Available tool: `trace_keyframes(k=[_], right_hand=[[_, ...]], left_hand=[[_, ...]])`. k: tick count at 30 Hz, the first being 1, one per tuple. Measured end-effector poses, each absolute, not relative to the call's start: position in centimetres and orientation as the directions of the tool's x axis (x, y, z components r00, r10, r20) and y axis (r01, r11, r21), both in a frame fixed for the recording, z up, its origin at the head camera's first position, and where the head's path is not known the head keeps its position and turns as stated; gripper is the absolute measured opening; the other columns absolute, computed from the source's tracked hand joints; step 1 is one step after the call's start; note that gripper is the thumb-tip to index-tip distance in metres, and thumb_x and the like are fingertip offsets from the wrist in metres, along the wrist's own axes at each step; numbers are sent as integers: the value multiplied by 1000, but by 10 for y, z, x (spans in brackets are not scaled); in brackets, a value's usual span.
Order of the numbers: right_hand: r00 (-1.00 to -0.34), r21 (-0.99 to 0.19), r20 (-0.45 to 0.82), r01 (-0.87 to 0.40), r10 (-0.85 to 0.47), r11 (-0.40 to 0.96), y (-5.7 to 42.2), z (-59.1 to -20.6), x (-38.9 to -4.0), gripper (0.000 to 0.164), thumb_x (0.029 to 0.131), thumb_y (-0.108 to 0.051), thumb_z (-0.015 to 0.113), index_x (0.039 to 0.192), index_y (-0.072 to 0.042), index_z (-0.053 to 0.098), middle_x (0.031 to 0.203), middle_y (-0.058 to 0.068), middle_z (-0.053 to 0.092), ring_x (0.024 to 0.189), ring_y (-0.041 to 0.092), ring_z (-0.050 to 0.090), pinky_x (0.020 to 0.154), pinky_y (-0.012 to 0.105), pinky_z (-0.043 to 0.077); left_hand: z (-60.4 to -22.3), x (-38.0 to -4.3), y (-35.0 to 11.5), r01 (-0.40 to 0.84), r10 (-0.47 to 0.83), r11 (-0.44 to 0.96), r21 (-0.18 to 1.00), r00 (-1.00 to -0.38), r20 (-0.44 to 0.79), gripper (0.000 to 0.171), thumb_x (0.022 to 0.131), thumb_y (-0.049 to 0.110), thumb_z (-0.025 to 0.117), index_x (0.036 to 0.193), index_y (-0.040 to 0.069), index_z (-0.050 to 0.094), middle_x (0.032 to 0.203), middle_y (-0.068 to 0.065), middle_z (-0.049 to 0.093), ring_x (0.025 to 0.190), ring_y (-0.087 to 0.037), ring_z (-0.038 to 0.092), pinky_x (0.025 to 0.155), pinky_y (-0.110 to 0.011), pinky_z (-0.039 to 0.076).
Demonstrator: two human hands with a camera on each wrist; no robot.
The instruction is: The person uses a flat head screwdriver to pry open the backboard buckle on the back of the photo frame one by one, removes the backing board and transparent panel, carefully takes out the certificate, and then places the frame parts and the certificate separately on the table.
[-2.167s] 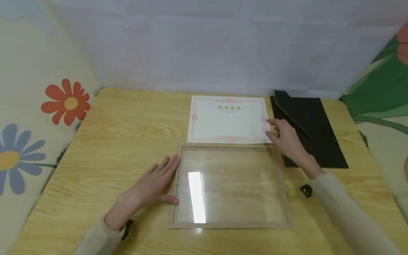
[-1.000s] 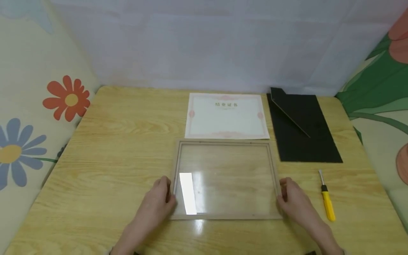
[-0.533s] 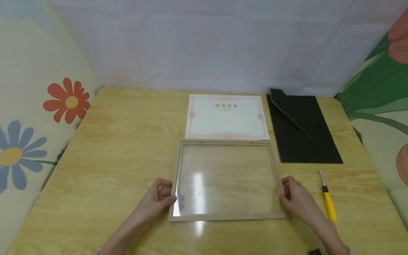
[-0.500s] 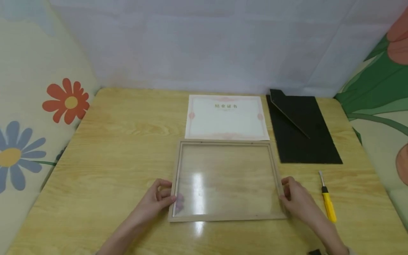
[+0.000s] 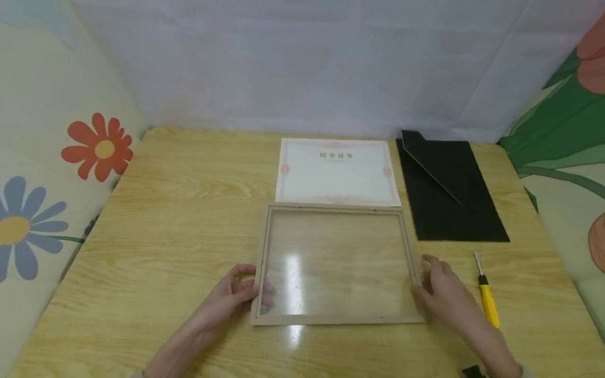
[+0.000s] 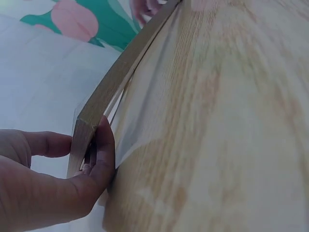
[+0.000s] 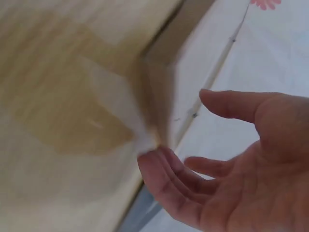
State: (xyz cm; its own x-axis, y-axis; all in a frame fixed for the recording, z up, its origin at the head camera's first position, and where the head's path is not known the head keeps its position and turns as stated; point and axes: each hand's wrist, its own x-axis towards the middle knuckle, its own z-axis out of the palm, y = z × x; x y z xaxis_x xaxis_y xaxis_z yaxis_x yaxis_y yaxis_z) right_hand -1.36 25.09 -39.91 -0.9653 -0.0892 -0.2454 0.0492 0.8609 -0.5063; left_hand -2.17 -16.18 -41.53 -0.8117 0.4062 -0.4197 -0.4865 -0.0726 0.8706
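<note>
A light wooden picture frame [image 5: 331, 320] with a clear pane lies at the front of the table. My left hand [image 5: 227, 296] pinches its left side; in the left wrist view the thumb and fingers sit on either side of the wooden edge [image 6: 108, 82], which is raised off the tabletop. By the frame's right side is my right hand [image 5: 449, 294], its thumb near the edge in the head view. In the right wrist view that hand [image 7: 241, 169] has its thumb apart from the frame, fingertips right at the lower side of the blurred frame corner [image 7: 157, 92].
A white certificate [image 5: 337, 181] with a pink border lies just behind the frame. Right of it is a black backing board [image 5: 463, 220] with a raised stand flap. A yellow-handled screwdriver [image 5: 487, 299] lies beyond my right hand. White cloth [image 5: 302, 68] hangs behind the table.
My right hand has come from the certificate to the frame's right side, and its fingers have just spread away from the edge. My left hand went from lying flat to pinching the frame, which tilted slightly.
</note>
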Motion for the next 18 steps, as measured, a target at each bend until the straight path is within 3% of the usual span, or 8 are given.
trace_keyframes(k=[4,7,12,18], right_hand=[[-973,-423,8,-213,-231,881,217,-389,-12,65,84,-13,74,138,4,43,112,20,53,96,31,54,67,41,53],[-898,-361,121,-436,-422,824,183,-388,-8,62,81,-15,78,135,-2,50,124,19,53,108,32,54,84,45,52],[-755,-266,94,-647,-649,714,132,-394,-5,67,83,-33,74,139,-7,48,145,20,41,128,36,43,99,49,44],[-683,-174,76,-726,-726,665,104,-402,-8,74,83,-43,73,143,-10,44,152,18,33,135,35,37,101,46,43]], left_hand=[[-411,-21,-162,-496,404,-86,864,-810,-425,50,95,-3,51,133,-6,18,107,-12,67,89,-22,68,88,-36,53],[-411,-21,-161,-497,403,-84,864,-809,-427,52,94,-5,50,134,-6,17,107,-13,67,89,-23,68,88,-37,53],[-413,-21,-162,-492,401,-68,868,-810,-428,56,94,-5,52,136,-8,16,108,-16,66,90,-24,68,88,-37,52],[-414,-20,-162,-465,399,-53,884,-821,-408,62,93,-4,55,139,-9,14,111,-21,65,87,-23,69,87,-34,53]])
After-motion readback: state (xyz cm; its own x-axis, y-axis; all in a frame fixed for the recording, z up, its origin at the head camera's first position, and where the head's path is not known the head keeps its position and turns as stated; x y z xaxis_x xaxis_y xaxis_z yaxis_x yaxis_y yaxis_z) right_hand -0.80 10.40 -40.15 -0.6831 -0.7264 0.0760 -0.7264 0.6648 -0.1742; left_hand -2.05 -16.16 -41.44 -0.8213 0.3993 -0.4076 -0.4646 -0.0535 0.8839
